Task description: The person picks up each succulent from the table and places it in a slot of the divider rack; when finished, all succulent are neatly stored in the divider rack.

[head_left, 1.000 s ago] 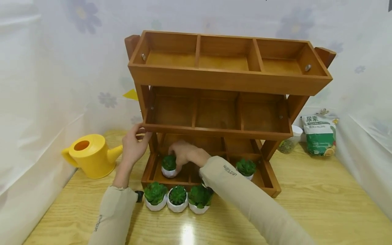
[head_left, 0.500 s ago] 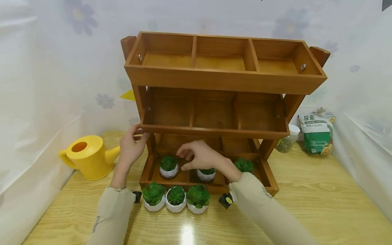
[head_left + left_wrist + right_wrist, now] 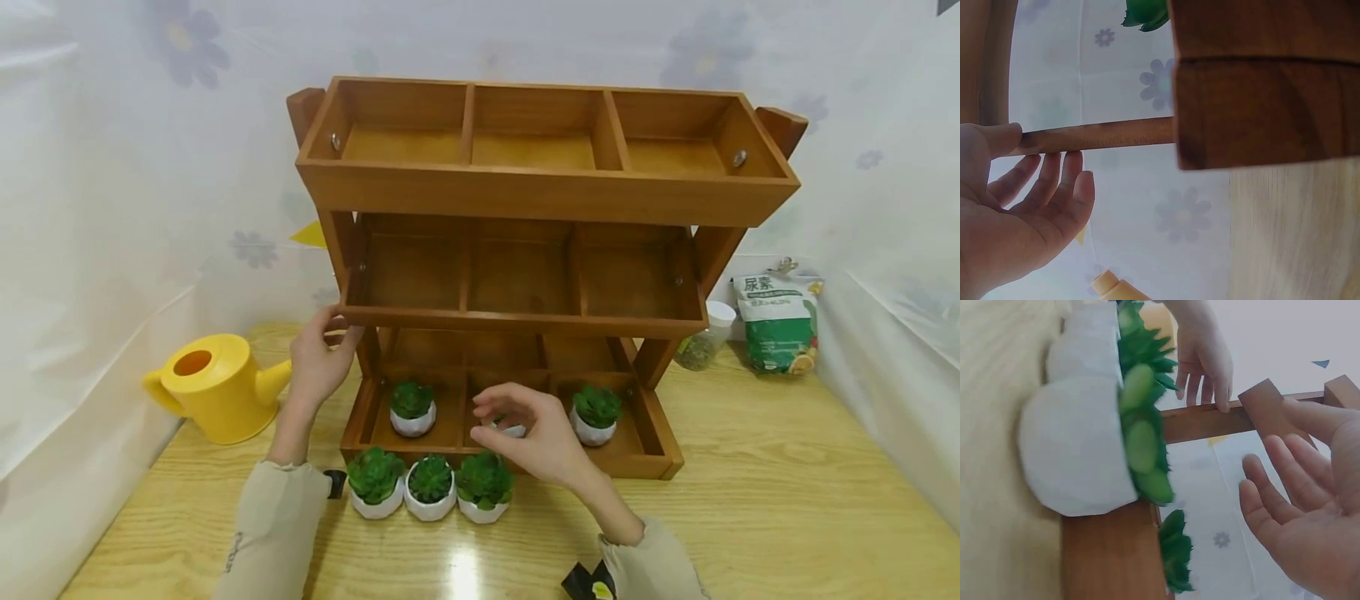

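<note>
The wooden planter rack (image 3: 547, 196) is pinched by the left hand (image 3: 321, 358); the right hand (image 3: 542, 437) is empty, fingers parted. Bottom tray (image 3: 630, 467) stocking is judged underway; a front potted succulent (image 3: 483, 487) should probably be grasped.

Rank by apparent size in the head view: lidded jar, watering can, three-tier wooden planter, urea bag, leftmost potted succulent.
1. Three-tier wooden planter
2. Watering can
3. Urea bag
4. Lidded jar and leftmost potted succulent: too alike to rank.
</note>
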Tool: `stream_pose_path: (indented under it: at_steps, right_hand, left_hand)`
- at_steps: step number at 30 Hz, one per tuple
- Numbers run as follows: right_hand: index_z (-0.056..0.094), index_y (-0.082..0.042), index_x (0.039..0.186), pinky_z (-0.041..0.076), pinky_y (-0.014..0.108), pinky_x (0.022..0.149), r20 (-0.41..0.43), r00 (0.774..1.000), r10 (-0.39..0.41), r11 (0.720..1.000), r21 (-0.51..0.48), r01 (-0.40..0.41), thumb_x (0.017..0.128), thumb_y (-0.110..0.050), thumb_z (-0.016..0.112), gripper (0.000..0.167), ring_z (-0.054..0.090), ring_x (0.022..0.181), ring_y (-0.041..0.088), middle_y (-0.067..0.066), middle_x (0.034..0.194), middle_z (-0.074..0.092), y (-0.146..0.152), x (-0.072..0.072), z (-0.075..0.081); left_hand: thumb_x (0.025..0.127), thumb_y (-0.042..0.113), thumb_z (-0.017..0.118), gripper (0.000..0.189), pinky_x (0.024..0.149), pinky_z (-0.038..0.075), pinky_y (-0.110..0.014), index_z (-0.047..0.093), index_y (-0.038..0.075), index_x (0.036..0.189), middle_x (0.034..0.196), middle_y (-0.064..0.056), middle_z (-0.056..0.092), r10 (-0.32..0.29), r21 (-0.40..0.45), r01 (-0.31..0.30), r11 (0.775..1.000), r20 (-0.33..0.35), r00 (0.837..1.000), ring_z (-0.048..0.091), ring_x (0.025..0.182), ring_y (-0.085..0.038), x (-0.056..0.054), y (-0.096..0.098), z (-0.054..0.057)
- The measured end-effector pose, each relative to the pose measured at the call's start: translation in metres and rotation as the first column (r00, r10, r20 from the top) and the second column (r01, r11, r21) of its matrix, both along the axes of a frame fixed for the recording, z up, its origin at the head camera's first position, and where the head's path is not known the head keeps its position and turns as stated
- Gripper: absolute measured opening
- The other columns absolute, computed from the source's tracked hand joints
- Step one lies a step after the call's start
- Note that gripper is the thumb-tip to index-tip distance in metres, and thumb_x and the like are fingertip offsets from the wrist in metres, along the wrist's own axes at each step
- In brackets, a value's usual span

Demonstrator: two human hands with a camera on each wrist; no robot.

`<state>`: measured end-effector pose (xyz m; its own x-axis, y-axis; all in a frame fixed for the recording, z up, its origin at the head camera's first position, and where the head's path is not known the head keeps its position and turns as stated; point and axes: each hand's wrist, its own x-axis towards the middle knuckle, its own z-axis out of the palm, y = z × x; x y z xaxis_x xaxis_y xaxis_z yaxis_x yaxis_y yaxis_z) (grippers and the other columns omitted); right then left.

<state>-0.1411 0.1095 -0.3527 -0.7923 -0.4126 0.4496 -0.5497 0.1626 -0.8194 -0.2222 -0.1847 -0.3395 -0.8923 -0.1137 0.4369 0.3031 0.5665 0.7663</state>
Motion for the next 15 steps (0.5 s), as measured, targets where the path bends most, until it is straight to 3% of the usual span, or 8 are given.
stream_pose_path:
  at_steps: [6, 12, 15]
  right_hand:
    - [0.068, -0.007, 0.103, 0.056, 0.033, 0.063, -0.102, 0.990, -0.099, 0.994, -0.065, 0.092, 0.082, 0.000, 0.073, 0.023, 0.065, 0.078, 0.016, 0.009, 0.087, 0.069, 0.009, 0.004, -0.014]
    - [0.067, -0.006, 0.104, 0.057, 0.037, 0.064, -0.094, 0.989, -0.113, 0.994, -0.006, 0.113, 0.081, -0.004, 0.075, 0.025, 0.066, 0.079, 0.023, 0.011, 0.087, 0.069, 0.018, 0.010, -0.023]
    - [0.068, -0.003, 0.102, 0.058, 0.037, 0.064, -0.111, 0.982, -0.152, 0.988, -0.015, 0.151, 0.080, 0.000, 0.075, 0.023, 0.067, 0.077, 0.021, 0.011, 0.086, 0.069, 0.023, 0.014, -0.031]
  left_hand:
    - [0.096, 0.024, 0.059, 0.038, 0.084, 0.052, -0.051, 0.056, 0.001, 0.126, 0.115, -0.025, 0.063, 0.001, 0.001, -0.001, 1.000, 0.004, 1.000, 0.063, 0.096, -0.040, 0.000, 0.001, 0.000]
    - [0.096, 0.021, 0.060, 0.034, 0.082, 0.053, -0.051, 0.058, 0.001, 0.123, 0.111, -0.025, 0.064, 0.008, -0.007, -0.008, 1.000, -0.020, 1.000, 0.064, 0.094, -0.040, 0.000, 0.001, 0.000]
    - [0.095, 0.021, 0.060, 0.033, 0.082, 0.053, -0.051, 0.059, 0.001, 0.122, 0.111, -0.025, 0.064, 0.006, -0.008, -0.006, 1.000, -0.023, 1.000, 0.064, 0.093, -0.040, 0.000, 0.000, -0.001]
